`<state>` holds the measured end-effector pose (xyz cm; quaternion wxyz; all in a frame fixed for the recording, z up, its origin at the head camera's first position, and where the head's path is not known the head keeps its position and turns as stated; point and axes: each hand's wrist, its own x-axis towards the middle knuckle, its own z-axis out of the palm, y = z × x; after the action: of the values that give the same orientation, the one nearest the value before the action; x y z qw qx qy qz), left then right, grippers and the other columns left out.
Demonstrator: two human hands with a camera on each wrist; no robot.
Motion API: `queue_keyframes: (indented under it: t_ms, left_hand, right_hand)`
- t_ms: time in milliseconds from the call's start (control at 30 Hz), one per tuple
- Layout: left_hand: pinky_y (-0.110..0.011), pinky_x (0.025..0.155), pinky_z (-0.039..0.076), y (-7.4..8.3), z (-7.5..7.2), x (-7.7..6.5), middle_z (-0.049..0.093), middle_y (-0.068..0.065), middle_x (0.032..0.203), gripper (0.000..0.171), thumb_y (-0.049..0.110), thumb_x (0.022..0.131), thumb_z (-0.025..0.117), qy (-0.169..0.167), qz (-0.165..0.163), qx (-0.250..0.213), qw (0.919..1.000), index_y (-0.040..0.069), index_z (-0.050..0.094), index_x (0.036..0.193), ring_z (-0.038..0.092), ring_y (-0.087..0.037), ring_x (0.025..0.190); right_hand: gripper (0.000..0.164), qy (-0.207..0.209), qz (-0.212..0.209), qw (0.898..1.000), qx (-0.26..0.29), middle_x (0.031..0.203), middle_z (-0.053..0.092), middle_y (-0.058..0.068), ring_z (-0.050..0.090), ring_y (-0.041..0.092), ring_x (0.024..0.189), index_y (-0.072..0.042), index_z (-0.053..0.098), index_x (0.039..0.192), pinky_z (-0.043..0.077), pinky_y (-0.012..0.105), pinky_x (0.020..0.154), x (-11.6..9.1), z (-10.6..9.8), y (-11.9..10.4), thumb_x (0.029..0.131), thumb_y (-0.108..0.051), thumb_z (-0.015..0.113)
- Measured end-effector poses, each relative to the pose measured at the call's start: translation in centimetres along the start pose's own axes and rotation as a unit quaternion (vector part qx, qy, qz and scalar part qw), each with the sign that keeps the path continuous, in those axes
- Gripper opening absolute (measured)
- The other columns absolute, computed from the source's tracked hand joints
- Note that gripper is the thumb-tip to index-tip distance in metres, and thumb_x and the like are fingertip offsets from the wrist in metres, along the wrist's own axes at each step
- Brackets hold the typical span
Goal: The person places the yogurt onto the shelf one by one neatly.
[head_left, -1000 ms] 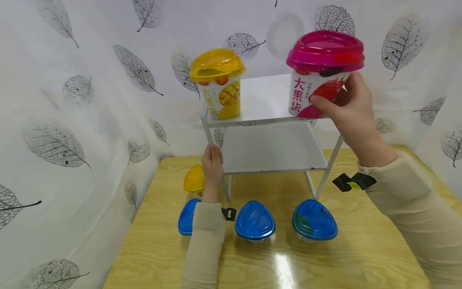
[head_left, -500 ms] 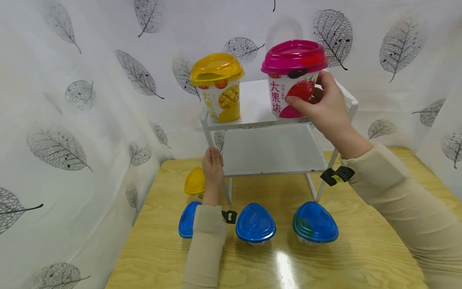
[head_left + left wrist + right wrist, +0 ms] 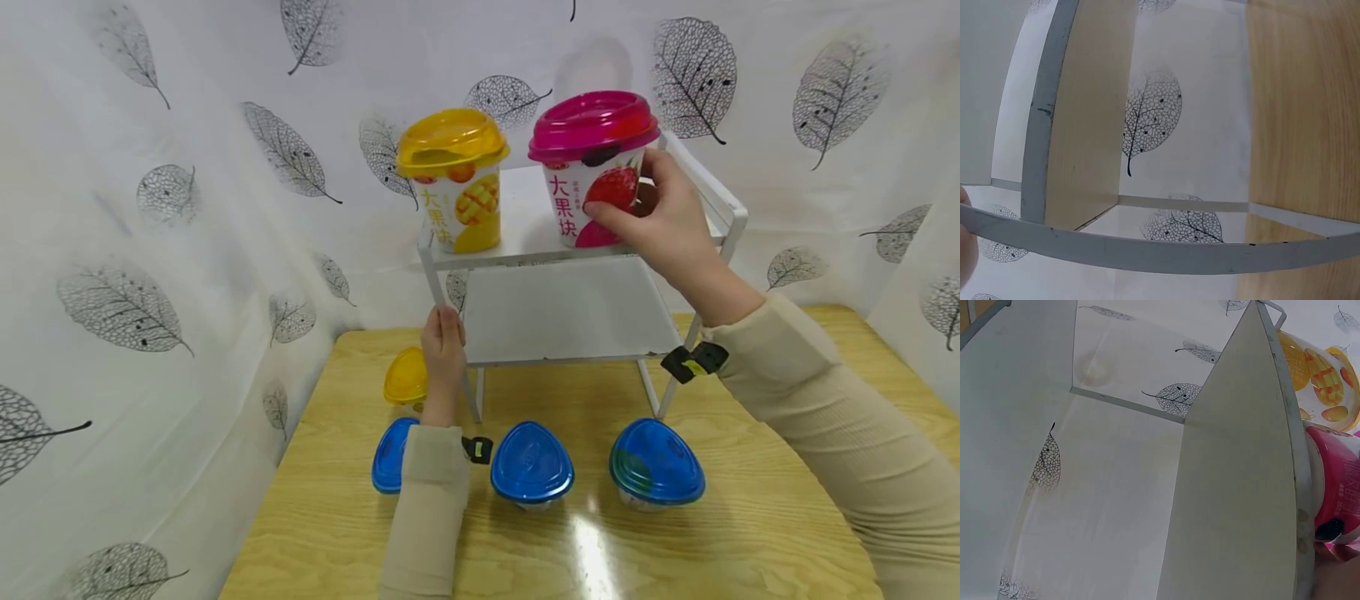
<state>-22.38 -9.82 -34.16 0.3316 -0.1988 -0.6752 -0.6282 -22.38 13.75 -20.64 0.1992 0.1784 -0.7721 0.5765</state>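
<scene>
While the head view shows the right hand [image 3: 671, 221] gripping the pink-lidded cup [image 3: 566, 200] atop the white rack [image 3: 566, 308], beside the yellow-lidded cup [image 3: 453, 187], and the left hand [image 3: 444, 346] clasping the rack's leg [image 3: 432, 279], the left wrist view reveals a shelf's beige underside [image 3: 1091, 112]; the metal-looking frame [image 3: 1044, 119] is scuffed, the blue lids [image 3: 532, 462] glossy rounded triangles, the table [image 3: 322, 517] wood-grained

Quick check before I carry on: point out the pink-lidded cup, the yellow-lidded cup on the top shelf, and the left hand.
Pink-lidded cup [image 3: 606, 185]: head view, on its front label.
Yellow-lidded cup [image 3: 459, 193]: head view, on its front, below the lid.
Left hand [image 3: 444, 344]: head view, middle of the hand.
</scene>
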Motion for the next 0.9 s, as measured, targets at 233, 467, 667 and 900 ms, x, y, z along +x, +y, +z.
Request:
queue_keyframes:
  t_ms: [233, 467, 667, 900]
  left_hand:
    - [-0.018, 0.042, 0.021, -0.1, 0.0, -0.1, 0.031, 0.006, 0.054, 0.057, 0.045, 0.09, 0.029, -0.001, -0.006, 0.0, 1.0, -0.009, 0.034, 0.069, 0.027, -0.004, 0.046]
    - [-0.018, 0.043, 0.021, -0.2, 0.0, -0.1, 0.031, 0.006, 0.054, 0.056, 0.045, 0.089, 0.029, 0.001, -0.01, 0.006, 0.9999, -0.007, 0.034, 0.069, 0.027, -0.004, 0.046]
    - [-0.018, 0.043, 0.021, 0.0, -0.1, -0.1, 0.031, 0.006, 0.054, 0.053, 0.044, 0.09, 0.03, -0.001, -0.023, 0.001, 0.9997, -0.005, 0.035, 0.07, 0.027, -0.004, 0.047]
    - [-0.018, 0.043, 0.02, 0.0, -0.1, -0.1, 0.031, 0.006, 0.054, 0.055, 0.044, 0.089, 0.03, -0.002, -0.032, -0.006, 0.9995, -0.007, 0.035, 0.071, 0.027, -0.004, 0.047]
  right_hand:
    - [0.057, -0.01, 0.004, 0.999, -0.041, 0.122, 0.045, 0.01, 0.045, 0.021, 0.107, -0.007, 0.035, 0.128, 0.039, 0.033, 0.089, 0.4, 0.2, 0.0, 0.08, -0.017, 0.065]
    - [0.059, -0.03, 0.015, 0.999, -0.035, 0.122, 0.043, 0.009, 0.044, 0.021, 0.109, -0.008, 0.03, 0.127, 0.039, 0.035, 0.09, 0.8, 0.3, -0.1, 0.08, -0.017, 0.065]
    - [0.059, -0.031, 0.03, 0.998, -0.04, 0.122, 0.043, 0.01, 0.043, 0.022, 0.11, -0.006, 0.03, 0.129, 0.038, 0.034, 0.092, 1.0, 0.4, -0.1, 0.081, -0.017, 0.064]
    - [0.06, -0.033, 0.034, 0.997, -0.056, 0.123, 0.044, 0.01, 0.043, 0.022, 0.111, -0.005, 0.031, 0.13, 0.038, 0.034, 0.092, 1.4, 0.5, -0.1, 0.082, -0.019, 0.063]
